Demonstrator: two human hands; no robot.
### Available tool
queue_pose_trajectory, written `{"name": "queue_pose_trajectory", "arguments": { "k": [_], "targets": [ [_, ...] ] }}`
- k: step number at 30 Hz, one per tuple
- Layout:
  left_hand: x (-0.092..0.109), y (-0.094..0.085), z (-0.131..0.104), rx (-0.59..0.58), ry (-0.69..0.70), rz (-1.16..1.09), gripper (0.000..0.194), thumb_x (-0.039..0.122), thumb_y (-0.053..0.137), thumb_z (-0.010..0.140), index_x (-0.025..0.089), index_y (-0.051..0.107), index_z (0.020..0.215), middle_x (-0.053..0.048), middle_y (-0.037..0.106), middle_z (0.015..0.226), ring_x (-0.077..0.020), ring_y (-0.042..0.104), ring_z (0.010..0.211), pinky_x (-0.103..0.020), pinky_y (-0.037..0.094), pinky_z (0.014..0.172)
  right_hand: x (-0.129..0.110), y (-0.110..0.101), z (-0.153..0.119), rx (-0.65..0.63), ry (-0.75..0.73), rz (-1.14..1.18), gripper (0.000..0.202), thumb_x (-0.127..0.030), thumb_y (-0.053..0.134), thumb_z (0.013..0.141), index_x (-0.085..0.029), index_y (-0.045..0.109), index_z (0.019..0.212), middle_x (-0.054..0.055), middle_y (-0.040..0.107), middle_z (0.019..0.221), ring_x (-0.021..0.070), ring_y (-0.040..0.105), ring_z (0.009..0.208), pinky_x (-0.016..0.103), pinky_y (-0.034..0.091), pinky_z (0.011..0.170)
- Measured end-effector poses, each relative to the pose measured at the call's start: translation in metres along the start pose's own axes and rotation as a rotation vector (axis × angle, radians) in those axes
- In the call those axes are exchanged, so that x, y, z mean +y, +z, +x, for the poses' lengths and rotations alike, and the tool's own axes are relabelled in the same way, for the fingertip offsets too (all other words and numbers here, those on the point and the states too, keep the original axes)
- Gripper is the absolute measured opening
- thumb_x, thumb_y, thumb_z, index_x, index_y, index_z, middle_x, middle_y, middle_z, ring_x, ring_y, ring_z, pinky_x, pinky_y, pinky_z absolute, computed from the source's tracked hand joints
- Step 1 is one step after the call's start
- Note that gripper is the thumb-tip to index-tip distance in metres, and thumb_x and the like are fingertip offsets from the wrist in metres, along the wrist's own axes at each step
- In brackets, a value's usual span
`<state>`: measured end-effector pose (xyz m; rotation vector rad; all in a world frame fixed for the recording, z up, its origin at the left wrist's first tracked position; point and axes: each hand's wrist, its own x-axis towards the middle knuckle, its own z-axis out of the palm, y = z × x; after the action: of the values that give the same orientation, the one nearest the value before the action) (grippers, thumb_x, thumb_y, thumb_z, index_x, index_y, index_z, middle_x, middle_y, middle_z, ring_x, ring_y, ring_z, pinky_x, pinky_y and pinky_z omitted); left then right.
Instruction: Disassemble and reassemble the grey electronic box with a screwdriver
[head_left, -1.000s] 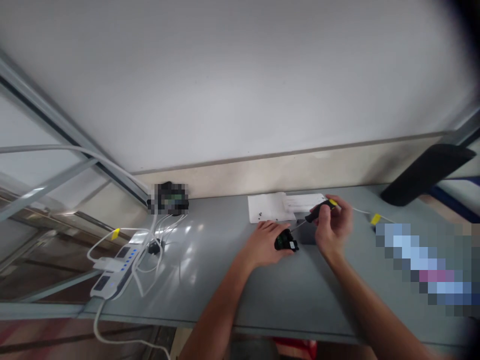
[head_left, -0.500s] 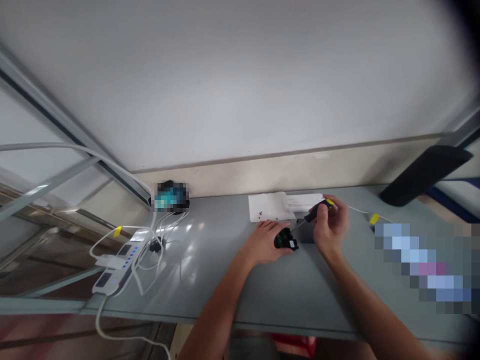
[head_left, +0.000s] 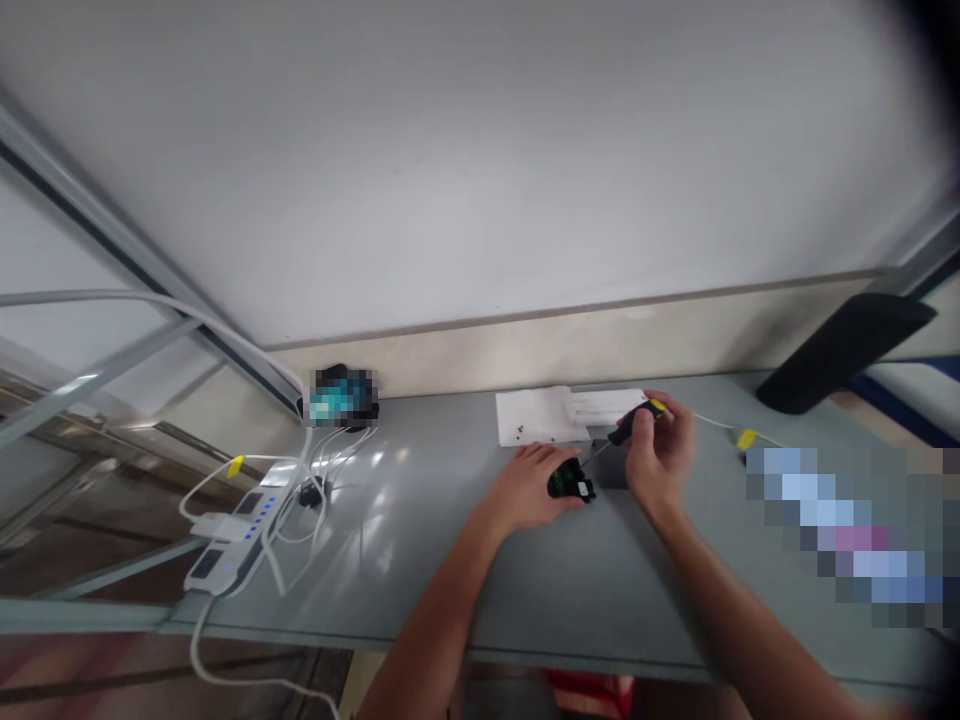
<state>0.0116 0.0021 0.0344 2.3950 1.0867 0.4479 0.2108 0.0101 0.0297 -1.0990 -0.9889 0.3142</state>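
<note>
Fingers and thumb of my left hand [head_left: 529, 487] are wrapped round a small black device [head_left: 568, 480] with a greenish inside and a white label, low over the grey table. My right hand [head_left: 661, 455] grips a black screwdriver [head_left: 634, 424] with a yellow end; its thin shaft slants down left to the device. Whether the tip sits on a screw is too small to tell. Behind my left hand lies a white paper [head_left: 534, 415] with several tiny dark screws, beside a second printed sheet [head_left: 607, 406]. A dark grey block [head_left: 616, 468] rests beneath the screwdriver.
A white power strip [head_left: 232, 540] with cables and a black plug [head_left: 313, 491] lies at the left. Behind it stands a blurred-out item [head_left: 341, 397]. A black curved object [head_left: 844, 352] leans at the back right. A yellow-tagged cable [head_left: 746, 440] runs on the right.
</note>
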Motion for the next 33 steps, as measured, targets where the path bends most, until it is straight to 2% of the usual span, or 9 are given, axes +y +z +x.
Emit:
{"name": "queue_pose_trajectory", "arguments": {
  "k": [12, 18, 28, 33],
  "targets": [
    [-0.0015, 0.0015, -0.0001, 0.026, 0.023, -0.012, 0.070, 0.049, 0.081, 0.084, 0.030, 0.052, 0.145, -0.005, 0.063, 0.143, -0.0271, 0.054, 0.135, -0.043, 0.039, 0.119, 0.0005, 0.0000, 0.0002, 0.000, 0.000, 0.001, 0.035, -0.044, 0.060, 0.095, -0.023, 0.058, 0.123, 0.003, 0.063, 0.092, 0.0139, 0.060, 0.068, 0.028, 0.050, 0.061],
    [0.0005, -0.0005, 0.0001, 0.008, 0.005, -0.010, 0.072, 0.049, 0.082, 0.083, 0.034, 0.050, 0.146, -0.004, 0.062, 0.144, -0.0286, 0.054, 0.135, -0.046, 0.040, 0.118, 0.0003, 0.0002, 0.0000, 0.005, 0.004, -0.001, 0.034, -0.042, 0.061, 0.095, -0.023, 0.058, 0.123, 0.003, 0.063, 0.093, 0.0144, 0.060, 0.070, 0.029, 0.051, 0.062],
    [-0.0011, 0.0003, -0.0011, 0.025, 0.022, -0.014, 0.075, 0.051, 0.083, 0.082, 0.032, 0.050, 0.146, -0.005, 0.062, 0.141, -0.0277, 0.054, 0.134, -0.043, 0.039, 0.118, -0.0002, 0.0009, 0.0007, 0.013, 0.007, 0.016, 0.033, -0.041, 0.061, 0.096, -0.022, 0.058, 0.123, 0.001, 0.060, 0.085, 0.0138, 0.058, 0.066, 0.028, 0.049, 0.062],
    [0.0011, -0.0006, -0.0011, 0.004, -0.014, 0.011, 0.076, 0.050, 0.083, 0.081, 0.035, 0.048, 0.148, -0.006, 0.061, 0.140, -0.0298, 0.054, 0.134, -0.046, 0.040, 0.117, 0.0002, 0.0011, 0.0004, 0.022, 0.010, 0.013, 0.034, -0.042, 0.060, 0.095, -0.023, 0.058, 0.123, 0.002, 0.061, 0.089, 0.0134, 0.058, 0.067, 0.028, 0.050, 0.061]
  ]
}}
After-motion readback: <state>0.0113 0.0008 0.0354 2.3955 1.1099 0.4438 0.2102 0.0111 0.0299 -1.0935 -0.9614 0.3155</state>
